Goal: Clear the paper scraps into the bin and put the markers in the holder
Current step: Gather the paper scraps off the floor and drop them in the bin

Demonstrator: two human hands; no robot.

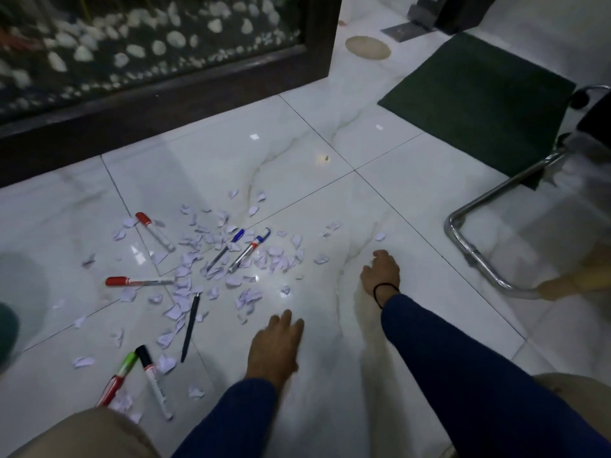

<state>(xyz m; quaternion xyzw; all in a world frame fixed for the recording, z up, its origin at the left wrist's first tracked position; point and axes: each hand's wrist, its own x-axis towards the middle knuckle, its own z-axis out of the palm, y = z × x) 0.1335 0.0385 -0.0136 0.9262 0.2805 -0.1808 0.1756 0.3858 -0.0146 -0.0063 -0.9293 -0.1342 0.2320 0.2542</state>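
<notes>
A glossy white tiled floor (pixel 330 200) carries scattered paper scraps (pixel 215 259) at left, with markers (pixel 154 237) and pens (pixel 190 327) among them. A green mat (pixel 476 100) lies far right.

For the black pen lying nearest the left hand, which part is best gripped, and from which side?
Pinch the black pen at mid-barrel, coming from above and its right, where the left hand already is. It lies flat and slim on the floor, so only its long sides offer purchase, and scraps crowd its upper left side.
</notes>
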